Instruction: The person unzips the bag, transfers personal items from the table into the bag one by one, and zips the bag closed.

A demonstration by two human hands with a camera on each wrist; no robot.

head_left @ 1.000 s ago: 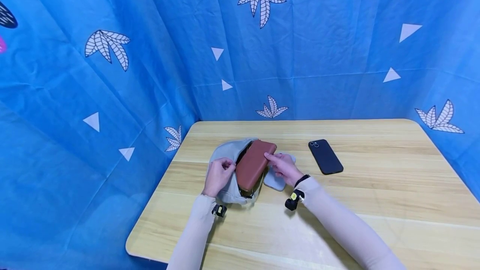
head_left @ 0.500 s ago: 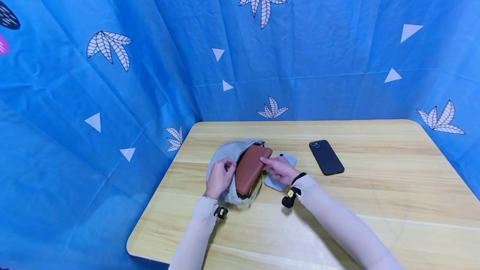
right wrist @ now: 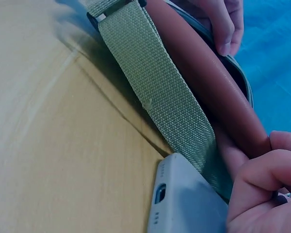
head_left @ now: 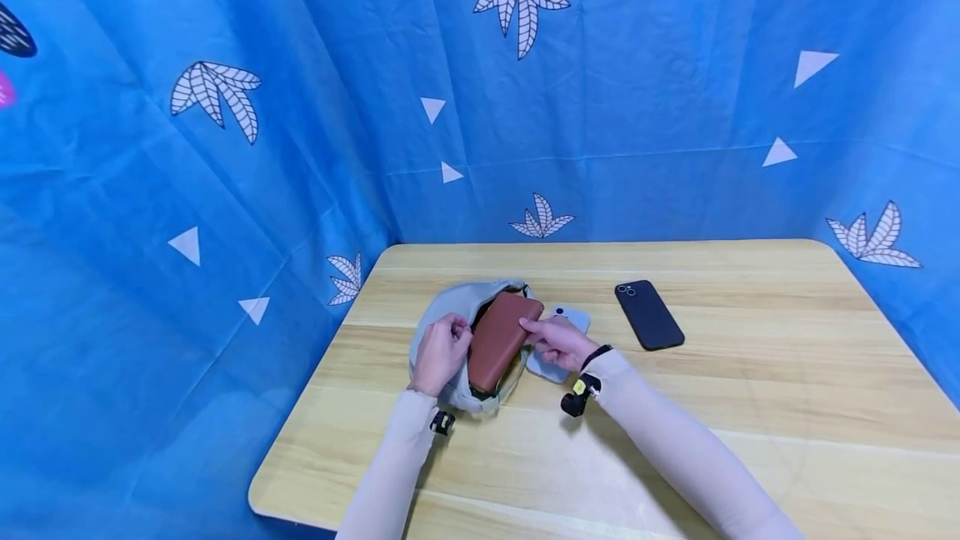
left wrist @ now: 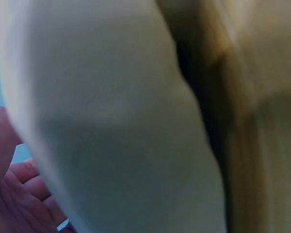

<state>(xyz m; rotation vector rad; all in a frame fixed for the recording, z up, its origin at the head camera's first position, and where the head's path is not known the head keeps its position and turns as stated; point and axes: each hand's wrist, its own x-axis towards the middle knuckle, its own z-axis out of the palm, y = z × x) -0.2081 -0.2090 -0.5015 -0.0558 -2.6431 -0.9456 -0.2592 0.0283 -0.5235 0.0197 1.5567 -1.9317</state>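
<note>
A reddish-brown wallet (head_left: 501,344) sits partway inside the opening of a light grey bag (head_left: 444,307). My right hand (head_left: 561,342) pinches the wallet's right edge, thumb on top and fingers underneath. My left hand (head_left: 441,354) grips the left edge of the bag's opening. In the right wrist view the wallet (right wrist: 208,77) lies between the bag's rim and a green-grey webbing strap (right wrist: 155,87). The bag's pale side (left wrist: 111,107) fills most of the left wrist view and hides part of the left hand (left wrist: 24,194).
A light-coloured phone (head_left: 576,317) lies just right of the bag, partly under my right hand. Farther right is a dark phone (head_left: 649,315), back side up. Both are on a wooden table (head_left: 750,407), with a blue patterned cloth (head_left: 645,107) hanging behind it.
My right hand and the wallet have moved slightly left and down, and the wallet sits a little deeper in the bag. My left hand has stayed at the bag's edge.
</note>
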